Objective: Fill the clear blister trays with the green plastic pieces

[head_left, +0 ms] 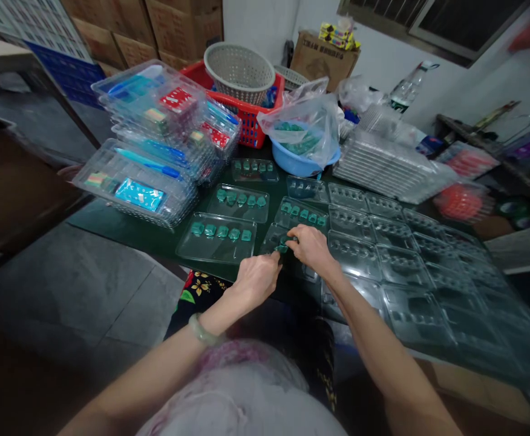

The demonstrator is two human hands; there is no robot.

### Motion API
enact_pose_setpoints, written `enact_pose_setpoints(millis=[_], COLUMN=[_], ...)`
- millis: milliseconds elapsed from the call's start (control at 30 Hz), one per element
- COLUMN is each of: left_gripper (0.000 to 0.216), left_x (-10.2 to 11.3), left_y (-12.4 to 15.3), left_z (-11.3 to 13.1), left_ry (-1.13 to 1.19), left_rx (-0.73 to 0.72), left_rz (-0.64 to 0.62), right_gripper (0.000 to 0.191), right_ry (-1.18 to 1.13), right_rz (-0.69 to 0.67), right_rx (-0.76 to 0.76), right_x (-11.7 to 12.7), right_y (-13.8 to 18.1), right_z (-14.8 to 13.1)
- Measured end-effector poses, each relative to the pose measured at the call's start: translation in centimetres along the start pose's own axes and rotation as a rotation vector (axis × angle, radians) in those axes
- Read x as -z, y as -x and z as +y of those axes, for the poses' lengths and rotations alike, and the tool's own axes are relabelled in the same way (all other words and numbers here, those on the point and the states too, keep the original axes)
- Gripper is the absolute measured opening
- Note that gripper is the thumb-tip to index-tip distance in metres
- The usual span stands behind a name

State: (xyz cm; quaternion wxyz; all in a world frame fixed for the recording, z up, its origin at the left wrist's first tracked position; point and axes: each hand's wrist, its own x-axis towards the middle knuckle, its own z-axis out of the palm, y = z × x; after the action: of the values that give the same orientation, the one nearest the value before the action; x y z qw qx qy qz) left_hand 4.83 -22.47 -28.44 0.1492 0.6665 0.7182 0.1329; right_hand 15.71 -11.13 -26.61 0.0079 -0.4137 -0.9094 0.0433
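Note:
Both my hands meet over a clear plastic tray [270, 237] near the front edge of the table. My right hand [311, 247] has its fingers closed in a pinch at a small green piece [283, 245] in that tray. My left hand [256, 280] is curled, its fingertips at the tray's near side beside the same piece; what they grip, if anything, is hidden. Close by lie filled clear trays [215, 249], each with a row of several green block-like pieces [222, 232]. Another filled tray [297, 206] sits just behind my hands.
Rows of clear trays without green pieces [401, 266] cover the right side. A blue basin [287, 158] with a plastic bag and green pieces stands behind, beside a red basket [250, 124]. Stacked packed trays [133, 181] rise at left; nested clear trays [387, 163] lean at back right.

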Motion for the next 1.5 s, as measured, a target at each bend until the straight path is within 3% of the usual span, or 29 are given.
enact_pose_setpoints(millis=[133, 300, 467, 567, 633, 733, 867, 967, 1200, 1367, 1500], left_gripper=[0.026, 0.030, 0.025, 0.022, 0.021, 0.022, 0.030, 0.032, 0.030, 0.023, 0.022], left_x=[0.0, -0.3, -0.7, -0.8, -0.7, -0.1, 0.6, 0.6, 0.7, 1.0, 1.1], left_y=[0.4, 0.5, 0.6, 0.6, 0.6, 0.4, 0.2, 0.3, 0.7, 1.4, 1.9], left_z=[-0.1, -0.4, -0.7, -0.8, -0.9, -1.1, -1.4, -1.3, -0.8, -0.6, -0.5], left_ry=[0.041, 0.010, -0.024, 0.046, 0.184, 0.625, 1.273, 1.523, 1.655, 1.630, 1.627], left_rx=[-0.019, 0.055, 0.043, 0.022, 0.015, 0.050, 0.177, 0.206, 0.160, 0.166, 0.156], left_rz=[0.021, 0.092, 0.114, 0.153, 0.201, 0.207, 0.028, -0.064, -0.085, 0.076, 0.079], right_gripper=[0.019, 0.024, 0.032, 0.027, 0.025, 0.025, 0.027, 0.025, 0.019, 0.020, 0.019], right_ry=[0.083, 0.077, -0.062, -0.137, -0.234, -0.468, -0.744, -0.842, -0.972, -1.090, -1.125], right_rz=[-0.082, -0.089, 0.105, 0.147, 0.159, 0.228, 0.321, 0.357, 0.372, 0.367, 0.369], right_rx=[0.025, 0.095, 0.108, 0.140, 0.166, 0.149, 0.071, 0.051, -0.009, -0.118, -0.147], right_x=[0.0, 0.0, 0.4, 0.2, -0.2, -0.9, -1.5, -1.8, -1.7, -1.6, -1.7], right_y=[-0.6, -0.3, 1.3, 2.5, 3.3, 4.5, 5.6, 6.1, 6.5, 6.6, 6.6], right_z=[-0.3, 0.2, 0.7, 0.0, -0.6, -1.4, -2.3, -2.9, -3.3, -3.1, -3.4])
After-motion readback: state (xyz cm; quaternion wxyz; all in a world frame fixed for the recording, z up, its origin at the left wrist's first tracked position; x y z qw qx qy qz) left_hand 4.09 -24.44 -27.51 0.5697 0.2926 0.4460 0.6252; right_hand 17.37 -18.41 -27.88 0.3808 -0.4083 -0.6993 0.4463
